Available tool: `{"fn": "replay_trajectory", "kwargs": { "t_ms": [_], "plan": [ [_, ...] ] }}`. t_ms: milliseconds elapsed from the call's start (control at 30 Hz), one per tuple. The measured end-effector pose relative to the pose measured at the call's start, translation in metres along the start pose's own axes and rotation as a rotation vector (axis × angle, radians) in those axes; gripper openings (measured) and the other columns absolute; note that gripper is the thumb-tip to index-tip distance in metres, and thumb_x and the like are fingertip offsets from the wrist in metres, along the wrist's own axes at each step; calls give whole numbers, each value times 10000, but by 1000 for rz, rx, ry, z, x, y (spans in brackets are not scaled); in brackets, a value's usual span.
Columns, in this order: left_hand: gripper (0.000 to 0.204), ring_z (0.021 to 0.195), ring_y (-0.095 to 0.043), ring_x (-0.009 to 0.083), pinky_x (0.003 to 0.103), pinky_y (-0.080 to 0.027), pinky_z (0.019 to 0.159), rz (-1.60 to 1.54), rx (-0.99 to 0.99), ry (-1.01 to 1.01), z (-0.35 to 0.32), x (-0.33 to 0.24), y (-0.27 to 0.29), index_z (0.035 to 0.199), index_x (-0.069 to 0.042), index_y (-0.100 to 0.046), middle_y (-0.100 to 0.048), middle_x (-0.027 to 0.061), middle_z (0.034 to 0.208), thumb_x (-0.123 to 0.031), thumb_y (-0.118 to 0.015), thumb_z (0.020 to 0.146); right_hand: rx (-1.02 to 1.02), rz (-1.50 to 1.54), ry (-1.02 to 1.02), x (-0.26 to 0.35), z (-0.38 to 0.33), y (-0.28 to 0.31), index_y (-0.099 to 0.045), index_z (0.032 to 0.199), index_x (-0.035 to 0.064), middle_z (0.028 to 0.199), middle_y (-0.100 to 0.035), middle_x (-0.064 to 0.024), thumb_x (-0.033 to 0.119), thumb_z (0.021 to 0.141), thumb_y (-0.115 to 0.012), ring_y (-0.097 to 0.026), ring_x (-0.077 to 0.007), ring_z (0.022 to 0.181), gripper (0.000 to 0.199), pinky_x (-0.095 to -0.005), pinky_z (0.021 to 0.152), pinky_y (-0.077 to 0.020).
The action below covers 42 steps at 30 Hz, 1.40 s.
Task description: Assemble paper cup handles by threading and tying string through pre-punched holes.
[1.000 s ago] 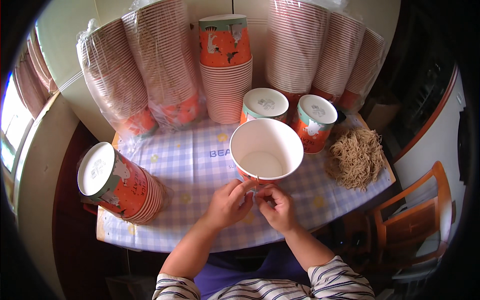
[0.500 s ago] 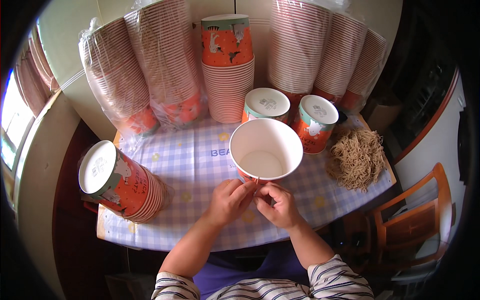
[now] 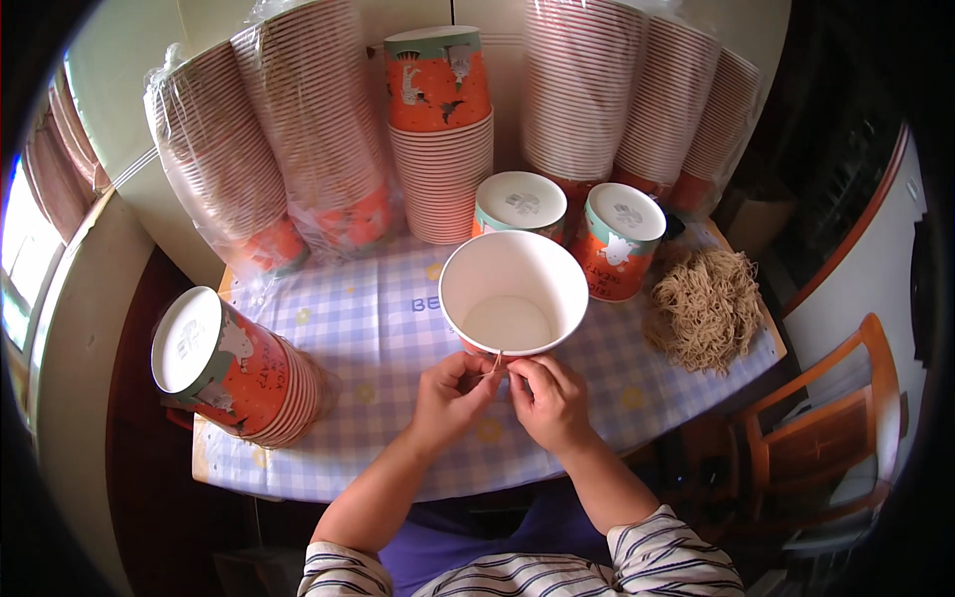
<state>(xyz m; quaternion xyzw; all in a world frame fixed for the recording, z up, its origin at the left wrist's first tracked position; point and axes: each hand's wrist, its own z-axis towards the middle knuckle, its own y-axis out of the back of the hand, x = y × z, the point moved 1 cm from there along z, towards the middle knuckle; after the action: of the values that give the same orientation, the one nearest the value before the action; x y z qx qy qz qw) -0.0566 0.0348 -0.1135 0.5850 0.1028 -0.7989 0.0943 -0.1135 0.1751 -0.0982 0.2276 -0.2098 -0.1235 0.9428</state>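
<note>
An upright white-lined paper bucket [image 3: 513,289] with an orange outside stands in front of me, its mouth facing up. At its near rim a thin tan cord [image 3: 498,364] shows between my fingertips; whether it passes through the bucket's wall is hard to see. My left hand [image 3: 450,400] pinches the cord from the left. Close beside it, my right hand [image 3: 553,404] has thumb and forefinger pressed together on the cord. A tangled heap of similar tan cords [image 3: 704,310] lies at the table's right side.
A checked cloth covers the table [image 3: 368,438]. Upside-down buckets [image 3: 617,249] stand behind the open one. A nested bucket stack [image 3: 264,378] leans at left, another stack [image 3: 443,179] rises at the back, and bagged stacks [image 3: 224,159] flank it. A wooden chair [image 3: 821,428] is at right.
The view has shifted slightly. My fingertips have drawn a little apart at the bucket's rim, and more of the cord shows between them. My right hand has turned, its fingers now closer together.
</note>
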Motion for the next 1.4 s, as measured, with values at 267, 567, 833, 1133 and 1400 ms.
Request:
{"fn": "replay_trajectory", "kwargs": {
  "t_ms": [267, 567, 833, 1133, 1400],
  "plan": [
    [70, 644, -487, 28, 177, -365, 554, -347, 50, 288, 1, -1, 6, 894, -10, -643, -621, -4, 795, -61, -660, 849, -3, 153, -202, 6, -4, -9, -612, 896, 6, 827, -653, -128, -24, 784, -653, -657, -280, 725, 123, -335, 616, -523],
    [47, 564, -400, 18, 187, -285, 481, -391, 21, 382, 0, 3, 7, 851, -24, -628, -581, -24, 743, -68, -627, 868, -8, 499, -417, 4, -6, -16, -650, 937, -14, 868, -685, -107, -4, 846, -630, -666, -167, 760, 94, -272, 660, -522],
    [94, 671, -498, 24, 178, -381, 581, -386, 17, 373, -1, 6, 6, 865, -4, -638, -623, -6, 801, -98, -646, 857, 21, 680, -524, -1, -9, -18, -656, 952, -15, 879, -684, -97, 13, 854, -631, -655, -148, 775, 104, -260, 680, -519],
    [127, 696, -525, 27, 176, -401, 600, -304, 50, 417, -1, 4, 4, 903, 8, -652, -641, 0, 820, -112, -652, 864, 16, 561, -497, 1, -7, -15, -633, 902, -34, 890, -670, -82, 3, 861, -612, -632, -129, 788, 59, -246, 711, -501],
    [128, 625, -471, 12, 174, -344, 532, -333, 51, 410, -1, 4, 3, 901, -7, -646, -614, -17, 778, -128, -668, 864, 67, 759, -583, -6, -12, -17, -638, 913, -39, 908, -660, -58, 7, 868, -598, -608, -111, 835, 75, -238, 757, -485]
  ]
}}
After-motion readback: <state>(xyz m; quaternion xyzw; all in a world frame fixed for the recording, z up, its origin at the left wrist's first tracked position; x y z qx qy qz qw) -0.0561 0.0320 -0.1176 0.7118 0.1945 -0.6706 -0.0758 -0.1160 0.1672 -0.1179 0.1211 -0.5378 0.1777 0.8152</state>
